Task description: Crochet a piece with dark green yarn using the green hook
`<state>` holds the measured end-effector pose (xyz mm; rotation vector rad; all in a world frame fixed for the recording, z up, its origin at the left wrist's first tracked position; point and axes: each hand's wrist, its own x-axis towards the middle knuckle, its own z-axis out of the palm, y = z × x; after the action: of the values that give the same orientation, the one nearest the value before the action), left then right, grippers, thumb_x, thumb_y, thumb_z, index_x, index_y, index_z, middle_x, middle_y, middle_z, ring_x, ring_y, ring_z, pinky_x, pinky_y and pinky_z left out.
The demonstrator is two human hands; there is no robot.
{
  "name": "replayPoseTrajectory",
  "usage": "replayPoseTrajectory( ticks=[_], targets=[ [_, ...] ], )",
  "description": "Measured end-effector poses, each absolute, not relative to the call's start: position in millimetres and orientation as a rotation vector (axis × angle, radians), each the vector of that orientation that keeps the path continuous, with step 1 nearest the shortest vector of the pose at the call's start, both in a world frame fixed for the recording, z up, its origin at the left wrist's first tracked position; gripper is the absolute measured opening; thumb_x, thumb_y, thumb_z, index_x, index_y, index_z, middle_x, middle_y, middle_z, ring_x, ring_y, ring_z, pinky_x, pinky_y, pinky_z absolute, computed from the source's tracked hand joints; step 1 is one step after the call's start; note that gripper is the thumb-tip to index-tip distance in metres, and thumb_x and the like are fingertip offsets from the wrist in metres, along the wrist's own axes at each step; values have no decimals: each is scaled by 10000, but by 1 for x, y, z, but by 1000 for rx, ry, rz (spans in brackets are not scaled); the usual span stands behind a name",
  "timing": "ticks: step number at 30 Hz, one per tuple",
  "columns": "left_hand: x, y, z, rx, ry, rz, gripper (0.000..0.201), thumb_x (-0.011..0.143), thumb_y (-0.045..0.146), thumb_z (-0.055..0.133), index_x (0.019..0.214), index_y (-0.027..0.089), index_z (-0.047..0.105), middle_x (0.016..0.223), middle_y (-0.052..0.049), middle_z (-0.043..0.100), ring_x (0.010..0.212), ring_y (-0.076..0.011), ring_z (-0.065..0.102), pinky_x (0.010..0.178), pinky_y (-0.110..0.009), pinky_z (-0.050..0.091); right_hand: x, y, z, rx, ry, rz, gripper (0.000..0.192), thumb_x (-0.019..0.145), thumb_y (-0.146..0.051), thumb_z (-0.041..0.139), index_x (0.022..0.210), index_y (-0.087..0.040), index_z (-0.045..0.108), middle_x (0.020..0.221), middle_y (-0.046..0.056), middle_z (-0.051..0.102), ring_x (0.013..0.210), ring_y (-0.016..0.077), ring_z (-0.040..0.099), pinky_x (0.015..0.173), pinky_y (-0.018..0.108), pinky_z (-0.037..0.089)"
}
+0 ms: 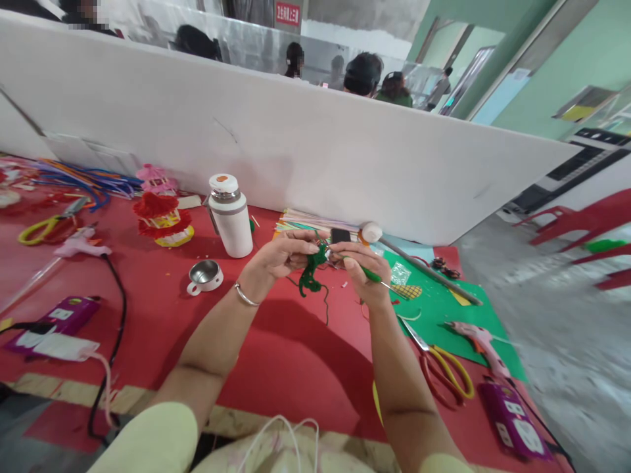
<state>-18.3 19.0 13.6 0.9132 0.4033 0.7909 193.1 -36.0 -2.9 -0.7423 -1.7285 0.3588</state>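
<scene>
Both hands, left hand [286, 256] and right hand [362, 269], pinch a fuzzy, twisted green pipe-cleaner figure [311, 276], its thin tail dangling below the grip.

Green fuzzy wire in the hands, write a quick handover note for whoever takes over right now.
Left hand: pinches the top of the green fuzzy wire, which is bent into a clump with a tail hanging down.
Right hand: grips a green-handled tool at the same spot.
Nearby on the red table: scissors, pink glue gun, white flask, metal cup.
Done: wire partly shaped.
Left: the loose tail is unshaped.
</scene>
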Motion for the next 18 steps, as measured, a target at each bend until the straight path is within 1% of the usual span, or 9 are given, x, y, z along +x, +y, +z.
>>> replayPoseTrajectory(
  ticks=[3,7,10,13,16,18],
  targets=[
    [-20,19,14,957,426,825,358,628,164,838,985,146,814,607,28,584,403,7,258,381,-176,166,196,-37,2,-755,-1804,313,228,996,-341,613,996,-273,830,1090,52,814,954,199,770,860,365,656],
    [-21,20,12,1010,452,868,336,633,158,825,969,148,827,576,27,579,413,-9,298,405,-191,192,197,-40,6,-763,-1834,330,228,997,-334,613,990,-279,834,1082,48,817,941,198,777,831,348,656],
    [-23,21,10,1043,464,888,306,629,152,811,934,138,835,543,27,566,423,-17,312,414,-196,196,199,-43,8,-740,-1822,393,230,997,-314,610,971,-293,838,1045,36,819,917,188,780,801,334,659],
    [-23,20,11,1082,471,875,295,635,159,804,925,126,838,498,34,533,424,-26,300,411,-201,204,200,-42,6,-738,-1779,509,253,995,-340,609,919,-282,843,1004,38,820,871,193,778,765,348,665],
    [-17,16,12,1106,463,873,295,622,192,844,910,129,838,543,7,593,432,-37,365,417,-201,252,195,-38,-2,-702,-1664,667,297,979,-409,626,843,-255,841,958,57,813,808,201,762,657,338,650],
    [-10,12,12,1126,470,928,297,613,228,881,891,135,835,618,-22,655,458,-51,440,433,-203,301,189,-34,-8,-680,-1553,737,325,963,-467,635,830,-250,836,1000,68,802,755,190,737,546,304,599]
  ],
)
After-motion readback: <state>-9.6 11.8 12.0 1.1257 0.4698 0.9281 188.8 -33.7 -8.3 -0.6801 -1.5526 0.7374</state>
